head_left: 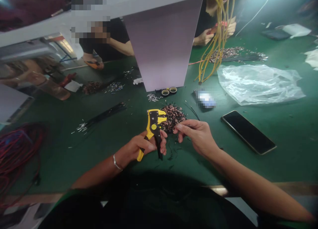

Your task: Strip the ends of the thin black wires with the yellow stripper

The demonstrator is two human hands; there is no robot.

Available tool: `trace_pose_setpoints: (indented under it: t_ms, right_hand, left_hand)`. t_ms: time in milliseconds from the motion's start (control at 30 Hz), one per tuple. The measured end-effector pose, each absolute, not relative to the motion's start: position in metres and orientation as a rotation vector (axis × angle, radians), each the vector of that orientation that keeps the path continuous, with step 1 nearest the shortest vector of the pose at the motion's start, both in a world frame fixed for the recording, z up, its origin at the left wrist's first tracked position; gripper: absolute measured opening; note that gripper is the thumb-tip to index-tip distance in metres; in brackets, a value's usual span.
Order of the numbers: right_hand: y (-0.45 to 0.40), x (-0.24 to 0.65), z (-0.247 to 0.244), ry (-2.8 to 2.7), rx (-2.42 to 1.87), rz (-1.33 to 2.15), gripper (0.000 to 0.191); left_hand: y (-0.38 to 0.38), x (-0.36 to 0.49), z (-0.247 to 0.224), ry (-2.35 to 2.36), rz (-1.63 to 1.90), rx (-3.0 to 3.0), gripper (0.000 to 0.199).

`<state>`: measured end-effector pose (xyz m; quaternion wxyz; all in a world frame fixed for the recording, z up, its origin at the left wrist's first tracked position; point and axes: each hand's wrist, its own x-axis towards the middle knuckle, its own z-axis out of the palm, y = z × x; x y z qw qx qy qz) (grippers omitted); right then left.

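My left hand (146, 143) is wrapped around the handles of a yellow and black wire stripper (154, 126), whose jaws point right. Beyond the tool lies a pile of short stripped wire scraps (173, 115), copper-coloured and black. To the right of the stripper, my right hand (196, 133) pinches a thin dark wire (190, 125) between thumb and fingers; most of it is hidden by the hand. Two loose black wires (194, 112) rest just past that hand. A bundle of black wires with silvery ends (99, 116) lies on the left.
On the green table (139, 176) are a phone (248, 131), a plastic bag (258, 85), black tape rolls (169, 91) and small silvery pieces (152, 97). Yellow cables (217, 40) hang beside a pale divider (164, 46). Red cables (18, 152) lie left. Other people's hands (206, 36) work across the table.
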<state>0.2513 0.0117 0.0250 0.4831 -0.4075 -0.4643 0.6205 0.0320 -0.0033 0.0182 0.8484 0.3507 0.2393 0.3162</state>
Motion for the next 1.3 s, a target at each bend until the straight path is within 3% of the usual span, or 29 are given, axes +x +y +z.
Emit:
trace_pose_setpoints:
  t_ms: [167, 600, 800, 1067, 1300]
  right_hand:
    - [0.013, 0.253, 0.026, -1.091, -1.001, 1.49, 0.015]
    - [0.01, 0.256, 0.028, -1.146, -0.945, 1.49, 0.015]
    - [0.003, 0.254, 0.033, -1.376, -1.057, 1.294, 0.015]
    - [0.0, 0.251, 0.036, -1.679, -1.053, 0.814, 0.016]
    - [-0.002, 0.253, 0.028, -1.764, -0.983, 0.708, 0.017]
  left_hand:
    - [-0.005, 0.031, 0.018, 0.456, 0.625, 0.769, 0.069]
    - [-0.006, 0.033, 0.006, 0.412, 0.522, 0.738, 0.062]
    - [-0.006, 0.032, 0.006, 0.417, 0.513, 0.763, 0.062]
    - [-0.008, 0.032, 0.009, 0.451, 0.434, 0.878, 0.024]
    - [-0.009, 0.035, 0.014, 0.486, 0.636, 0.888, 0.02]
